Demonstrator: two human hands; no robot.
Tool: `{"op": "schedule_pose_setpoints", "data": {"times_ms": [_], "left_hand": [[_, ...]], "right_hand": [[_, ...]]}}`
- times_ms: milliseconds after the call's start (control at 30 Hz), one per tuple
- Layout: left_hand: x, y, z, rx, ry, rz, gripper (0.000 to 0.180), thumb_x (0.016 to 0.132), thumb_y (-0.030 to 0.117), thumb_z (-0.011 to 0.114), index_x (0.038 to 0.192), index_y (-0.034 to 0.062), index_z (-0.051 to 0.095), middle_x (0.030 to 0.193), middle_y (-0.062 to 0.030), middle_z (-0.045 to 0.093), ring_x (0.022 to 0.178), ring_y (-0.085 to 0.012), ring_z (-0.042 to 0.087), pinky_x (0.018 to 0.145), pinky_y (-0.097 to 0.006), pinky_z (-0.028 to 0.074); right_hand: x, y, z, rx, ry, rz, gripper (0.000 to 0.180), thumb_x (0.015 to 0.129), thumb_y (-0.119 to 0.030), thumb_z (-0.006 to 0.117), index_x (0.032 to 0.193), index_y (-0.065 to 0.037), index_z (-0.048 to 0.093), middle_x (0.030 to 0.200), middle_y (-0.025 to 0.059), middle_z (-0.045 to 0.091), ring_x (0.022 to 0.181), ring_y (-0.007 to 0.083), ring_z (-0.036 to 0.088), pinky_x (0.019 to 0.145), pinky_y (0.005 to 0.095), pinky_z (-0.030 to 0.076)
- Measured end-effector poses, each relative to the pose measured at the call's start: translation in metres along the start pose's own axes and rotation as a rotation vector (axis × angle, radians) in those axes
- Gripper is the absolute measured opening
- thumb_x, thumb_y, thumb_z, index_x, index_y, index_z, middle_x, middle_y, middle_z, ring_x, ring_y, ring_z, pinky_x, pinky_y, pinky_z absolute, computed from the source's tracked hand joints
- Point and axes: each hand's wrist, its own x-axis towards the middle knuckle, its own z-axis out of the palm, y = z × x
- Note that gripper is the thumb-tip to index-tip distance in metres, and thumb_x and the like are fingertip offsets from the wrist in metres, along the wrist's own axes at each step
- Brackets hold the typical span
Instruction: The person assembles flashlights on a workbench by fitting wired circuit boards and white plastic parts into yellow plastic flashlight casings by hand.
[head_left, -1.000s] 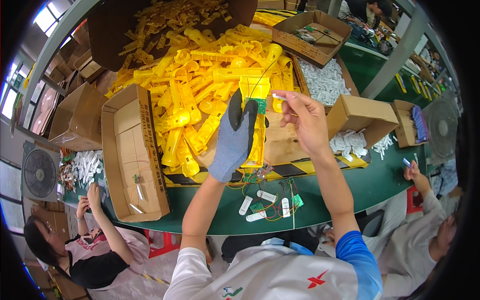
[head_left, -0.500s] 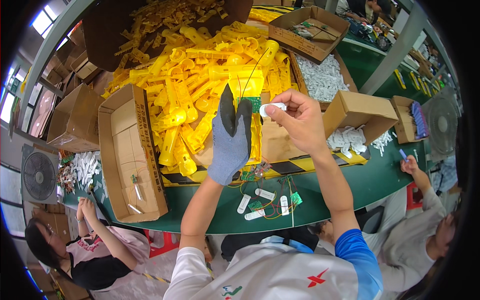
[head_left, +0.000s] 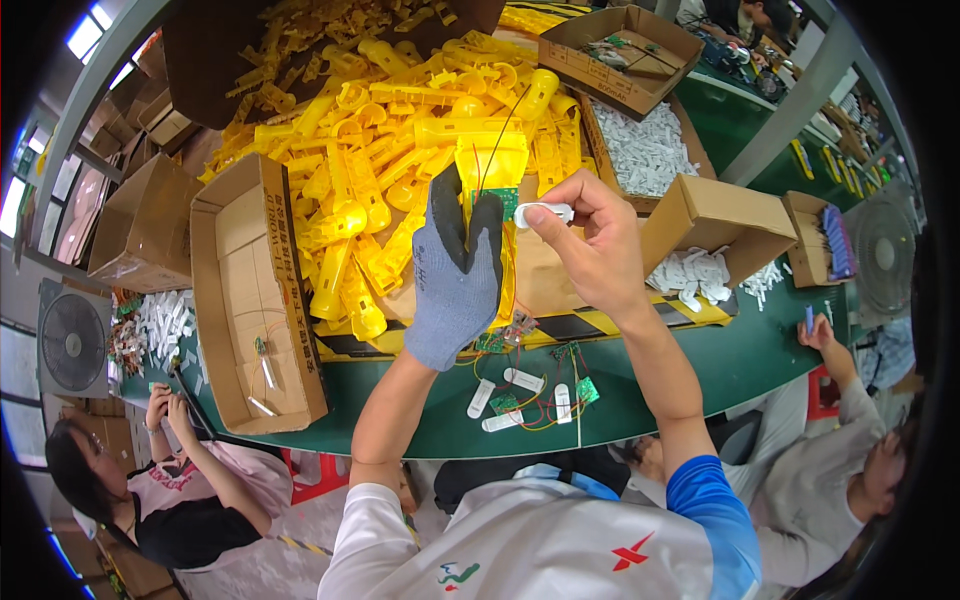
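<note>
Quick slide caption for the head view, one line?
Gloved left hand holds a yellow shell with a green circuit board while the right hand pinches a white oval piece.

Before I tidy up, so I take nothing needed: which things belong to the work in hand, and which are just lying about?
Belonging: yellow casing and green circuit board at the left hand; white oval piece in the right hand; probably the yellow heap.

Apparently not: far-left fan, far-right fan, red stool.
</note>
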Motion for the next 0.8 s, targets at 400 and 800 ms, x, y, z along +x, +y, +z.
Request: {"op": "schedule_pose_setpoints", "data": {"times_ms": [400,800], "left_hand": [[0.004,0.01,0.011,-0.249,-0.002,-0.194,0.049,0.096,0.007,0.046,0.144,0.004,0.036,0.113,-0.0198,0.062,0.08,-0.0217,0.056,0.072,-0.033,0.047],[0.002,0.019,0.001,-0.1,-0.189,-0.031,0.037,0.094,0.003,0.047,0.13,0.0044,0.054,0.095,-0.011,0.062,0.075,-0.014,0.054,0.072,-0.026,0.045]], "right_hand": [[0.003,-0.017,-0.02,0.408,-0.005,0.142,0.017,0.082,-0.011,0.078,0.084,-0.003,0.063,0.073,0.0012,0.066,0.059,0.0026,0.057,0.052,0.0174,0.046],[0.009,0.0,-0.014,0.186,-0.022,0.235,0.02,0.081,-0.013,0.079,0.077,-0.002,0.062,0.06,-0.0011,0.058,0.051,0.0031,0.054,0.045,0.0178,0.043]]}}
